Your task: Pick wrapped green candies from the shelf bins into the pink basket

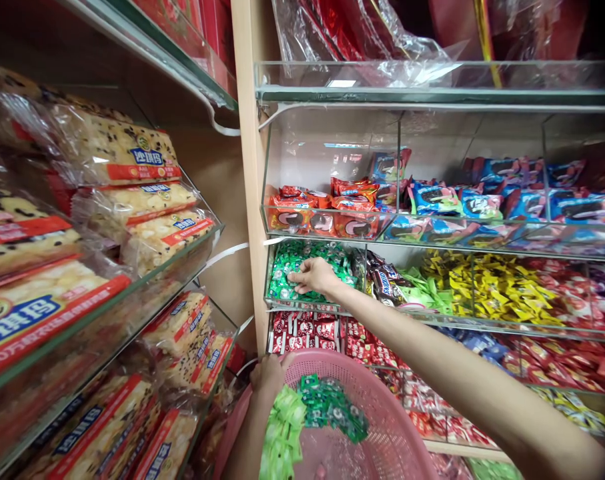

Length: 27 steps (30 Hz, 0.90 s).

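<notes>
My right hand (315, 277) reaches into a clear shelf bin of green-wrapped candies (289, 257). Its fingers are bent together over the pile, and whatever lies between them is hidden. With its fingers wrapped over the rim, my left hand (269, 377) grips a pink plastic basket (397, 400). Inside the basket are a heap of dark green packets (332, 410) and a bunch of light green packets (283, 433). The left forearm covers part of the basket's left side.
Packaged pastry bars (142, 150) fill slanted shelves close on the left. A wooden post (252, 167) separates them from the candy bins. Right of the green bin are Snickers bars (382, 280) and yellow-wrapped candies (492, 287). Glass edges (432, 97) run across above.
</notes>
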Each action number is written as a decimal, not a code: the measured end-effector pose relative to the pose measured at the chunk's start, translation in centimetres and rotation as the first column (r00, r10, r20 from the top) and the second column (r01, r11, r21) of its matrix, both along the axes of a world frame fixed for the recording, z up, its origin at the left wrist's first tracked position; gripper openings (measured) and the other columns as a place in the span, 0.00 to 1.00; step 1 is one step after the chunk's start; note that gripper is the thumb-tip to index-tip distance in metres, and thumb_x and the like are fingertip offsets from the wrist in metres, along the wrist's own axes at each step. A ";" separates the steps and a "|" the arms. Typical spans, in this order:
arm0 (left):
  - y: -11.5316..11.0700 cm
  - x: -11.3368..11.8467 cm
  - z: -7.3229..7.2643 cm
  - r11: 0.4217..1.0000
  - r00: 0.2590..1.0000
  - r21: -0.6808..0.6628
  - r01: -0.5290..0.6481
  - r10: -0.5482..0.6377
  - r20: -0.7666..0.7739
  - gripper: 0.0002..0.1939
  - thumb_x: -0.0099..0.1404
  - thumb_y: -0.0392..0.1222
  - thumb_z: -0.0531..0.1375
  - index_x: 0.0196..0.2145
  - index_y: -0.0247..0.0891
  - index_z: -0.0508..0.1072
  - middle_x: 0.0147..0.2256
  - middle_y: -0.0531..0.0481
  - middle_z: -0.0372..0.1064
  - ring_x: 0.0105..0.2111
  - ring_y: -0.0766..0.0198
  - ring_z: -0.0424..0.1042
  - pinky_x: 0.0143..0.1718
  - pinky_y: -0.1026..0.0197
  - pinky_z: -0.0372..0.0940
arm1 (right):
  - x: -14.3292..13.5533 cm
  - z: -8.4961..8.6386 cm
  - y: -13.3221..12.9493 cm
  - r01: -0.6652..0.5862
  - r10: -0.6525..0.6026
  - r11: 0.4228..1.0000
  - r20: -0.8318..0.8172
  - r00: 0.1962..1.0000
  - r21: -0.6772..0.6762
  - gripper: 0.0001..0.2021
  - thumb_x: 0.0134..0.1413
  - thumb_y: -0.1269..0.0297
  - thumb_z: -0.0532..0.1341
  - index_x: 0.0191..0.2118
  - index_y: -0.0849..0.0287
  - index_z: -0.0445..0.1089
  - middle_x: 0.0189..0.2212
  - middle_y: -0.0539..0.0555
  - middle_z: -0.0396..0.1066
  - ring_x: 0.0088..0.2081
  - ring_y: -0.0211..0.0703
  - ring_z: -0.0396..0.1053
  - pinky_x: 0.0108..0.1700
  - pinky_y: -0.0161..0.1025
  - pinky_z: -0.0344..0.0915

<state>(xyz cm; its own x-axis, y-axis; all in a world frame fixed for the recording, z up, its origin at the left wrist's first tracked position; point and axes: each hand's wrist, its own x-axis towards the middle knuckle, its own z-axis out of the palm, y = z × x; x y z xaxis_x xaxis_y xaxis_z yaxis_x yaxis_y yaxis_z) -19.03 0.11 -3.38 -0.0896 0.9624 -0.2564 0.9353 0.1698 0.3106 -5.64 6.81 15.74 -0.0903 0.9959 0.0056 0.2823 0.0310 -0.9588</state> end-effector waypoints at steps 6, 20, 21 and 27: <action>-0.1 0.0 0.1 1.000 1.000 0.004 0.000 0.000 0.006 0.37 0.63 0.64 0.38 0.44 0.32 0.74 0.44 0.33 0.72 0.46 0.43 0.70 0.43 0.49 0.63 | -1.4 -0.8 -0.2 0.012 -0.012 0.999 0.004 1.000 0.038 0.18 0.45 0.71 0.67 0.20 0.58 0.55 0.09 0.41 0.61 0.17 0.34 0.67 0.17 0.26 0.63; 0.1 0.0 0.4 1.000 1.000 -0.007 0.005 -0.005 0.012 0.36 0.63 0.64 0.39 0.44 0.33 0.74 0.45 0.33 0.71 0.46 0.44 0.70 0.44 0.49 0.63 | 2.5 1.2 -2.4 0.007 0.002 0.992 -0.066 0.998 0.125 0.15 0.43 0.62 0.68 0.22 0.60 0.61 0.14 0.44 0.63 0.18 0.32 0.65 0.20 0.28 0.63; 0.1 0.1 0.3 1.000 1.000 -0.003 0.007 -0.007 0.008 0.37 0.63 0.64 0.39 0.44 0.33 0.74 0.45 0.33 0.71 0.46 0.43 0.70 0.44 0.49 0.63 | 3.2 1.3 -3.3 -0.026 0.032 0.981 -0.026 0.999 0.193 0.14 0.43 0.60 0.68 0.24 0.60 0.62 0.15 0.44 0.64 0.18 0.32 0.65 0.20 0.29 0.62; 0.0 0.2 0.0 1.000 1.000 0.001 0.003 -0.003 -0.002 0.38 0.63 0.65 0.38 0.43 0.32 0.74 0.44 0.31 0.71 0.45 0.43 0.70 0.43 0.49 0.63 | 6.6 -1.4 -9.0 -0.295 0.184 0.897 0.328 0.927 0.329 0.12 0.51 0.55 0.62 0.31 0.61 0.70 0.21 0.47 0.67 0.22 0.33 0.62 0.24 0.32 0.57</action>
